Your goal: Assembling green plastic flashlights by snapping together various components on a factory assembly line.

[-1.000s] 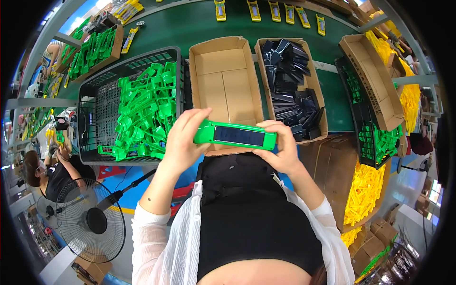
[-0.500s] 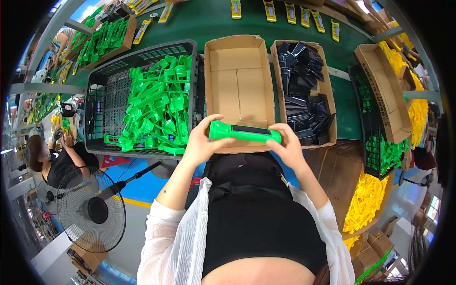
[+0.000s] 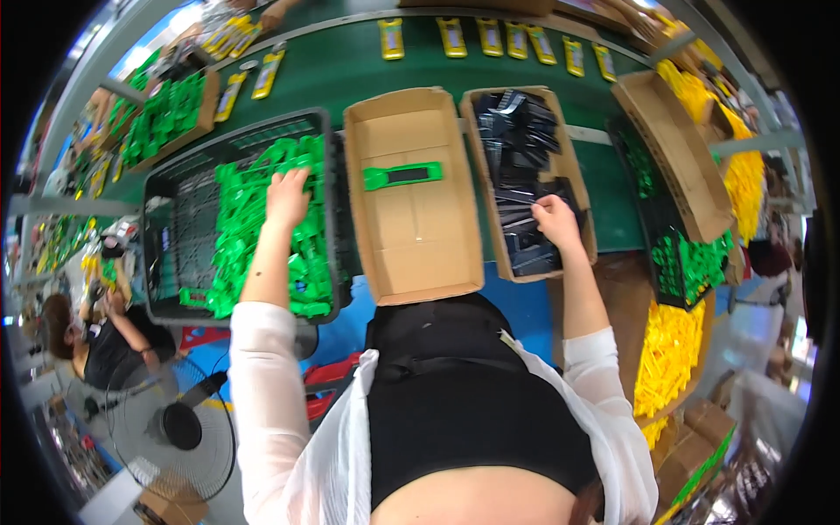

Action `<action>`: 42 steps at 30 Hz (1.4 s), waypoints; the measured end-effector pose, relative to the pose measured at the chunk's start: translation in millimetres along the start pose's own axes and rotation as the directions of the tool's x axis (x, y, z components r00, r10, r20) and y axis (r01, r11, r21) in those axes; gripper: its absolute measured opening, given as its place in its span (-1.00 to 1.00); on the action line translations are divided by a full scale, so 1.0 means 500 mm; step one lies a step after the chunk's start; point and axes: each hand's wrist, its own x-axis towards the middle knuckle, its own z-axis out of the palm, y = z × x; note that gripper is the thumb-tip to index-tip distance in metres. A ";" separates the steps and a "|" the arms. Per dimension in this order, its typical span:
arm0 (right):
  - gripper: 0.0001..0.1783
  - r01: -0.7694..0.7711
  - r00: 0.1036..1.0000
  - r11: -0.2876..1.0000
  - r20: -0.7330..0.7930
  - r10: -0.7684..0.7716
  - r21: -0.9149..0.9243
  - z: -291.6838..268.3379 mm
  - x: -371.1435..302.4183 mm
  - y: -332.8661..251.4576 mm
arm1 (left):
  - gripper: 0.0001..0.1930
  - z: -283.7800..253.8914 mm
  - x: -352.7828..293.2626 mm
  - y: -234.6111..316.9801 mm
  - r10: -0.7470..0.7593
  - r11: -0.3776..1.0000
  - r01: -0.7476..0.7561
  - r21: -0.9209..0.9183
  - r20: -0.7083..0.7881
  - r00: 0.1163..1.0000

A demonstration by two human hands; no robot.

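Note:
A green plastic casing with a black panel set in it (image 3: 403,176) lies crosswise in the middle cardboard box (image 3: 420,270). To its left, my left hand (image 3: 289,199) reaches into the black crate (image 3: 178,246), its fingers curled onto a green plastic part (image 3: 296,163) at the top of the heap. On the other side, my right hand (image 3: 557,222) is closed in a pinch at the edge of a black panel (image 3: 523,199), over a cardboard box (image 3: 570,150) of such panels. My fingers partly hide what each hand grips.
Yellow-and-green packages (image 3: 451,38) lie in a row along the far side of the green work surface (image 3: 350,66). At right stand a tilted cardboard box (image 3: 674,157) and yellow parts (image 3: 669,359). A fan (image 3: 179,426) and a co-worker (image 3: 118,328) are at left.
The green casing has left both my hands and lies in the middle box. My left hand has moved left to the green parts, my right hand right to the black panels. The view has shifted.

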 end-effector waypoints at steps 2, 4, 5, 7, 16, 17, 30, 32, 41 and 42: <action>-0.70 -0.042 0.999 0.997 -0.014 0.041 -0.065 -0.004 0.006 0.027 | -0.70 0.012 0.014 -0.034 0.076 0.987 -0.095 0.131 0.146 0.986; -0.72 -0.084 0.996 0.993 0.018 0.086 -0.086 -0.003 0.016 0.021 | -0.79 0.042 0.010 -0.126 -0.009 0.994 0.011 0.112 -0.016 1.000; -0.74 -0.059 0.998 0.991 0.016 0.062 -0.122 -0.007 0.015 0.008 | -0.86 0.040 0.007 -0.154 -0.153 0.987 0.154 0.041 -0.011 0.988; -0.76 0.065 0.998 0.975 -0.008 -0.068 -0.211 0.000 0.026 -0.004 | -0.86 0.026 -0.008 -0.192 -0.118 0.992 0.113 0.062 0.081 0.990; -0.79 0.338 0.937 0.733 0.134 -0.324 -0.590 0.114 0.084 -0.070 | -0.60 0.017 -0.074 -0.188 -0.344 0.938 0.323 0.124 0.222 0.912; -0.76 0.286 0.956 0.756 0.124 -0.265 -0.589 0.111 0.077 -0.077 | -0.71 0.011 -0.063 -0.153 -0.337 0.938 0.314 0.147 0.172 0.926; -0.75 0.221 0.970 0.973 -0.120 -0.212 0.070 0.020 -0.063 -0.039 | -0.89 -0.027 0.008 -0.212 -0.016 0.998 0.019 0.057 -0.054 0.998; -0.80 0.093 0.996 0.965 -0.026 -0.089 0.247 0.019 -0.084 -0.001 | -0.90 -0.099 0.009 -0.180 0.095 0.978 -0.153 -0.139 -0.354 0.931; -0.83 -0.246 0.969 0.524 0.227 0.102 0.815 0.016 -0.181 -0.071 | -0.81 -0.159 -0.206 0.182 0.201 -0.967 0.245 -0.072 0.380 0.903; -0.84 -0.269 0.961 0.518 0.263 0.087 0.812 0.014 -0.189 -0.097 | -0.81 -0.162 -0.216 0.211 0.263 -0.962 0.275 0.011 0.330 0.907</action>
